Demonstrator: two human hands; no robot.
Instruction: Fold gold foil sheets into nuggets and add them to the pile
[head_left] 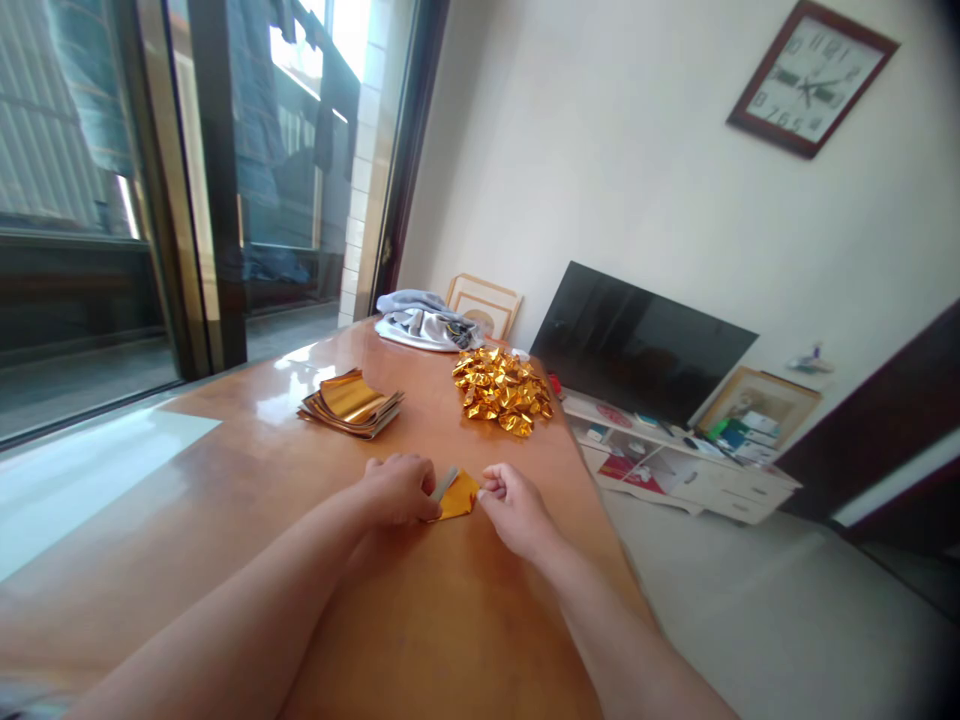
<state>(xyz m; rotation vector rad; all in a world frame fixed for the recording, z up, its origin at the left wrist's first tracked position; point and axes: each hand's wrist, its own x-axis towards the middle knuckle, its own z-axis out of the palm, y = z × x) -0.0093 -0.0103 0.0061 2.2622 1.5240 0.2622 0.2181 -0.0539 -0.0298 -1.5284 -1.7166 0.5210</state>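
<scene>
My left hand (397,490) and my right hand (514,510) meet over a small folded piece of gold foil paper (457,497) on the wooden table (480,610). The left fingers grip its left side, where a silver underside (444,484) shows. My right fingertips pinch its right corner. Farther up the table lie a stack of gold foil sheets (351,403) and a heap of crumpled gold foil pieces (501,390), both apart from my hands.
A grey cloth on a white plate (424,322) sits at the table's far end. Beyond the right edge stand a dark flat-screen TV (637,340) and a white cabinet (675,470). Glass doors (285,170) run along the left.
</scene>
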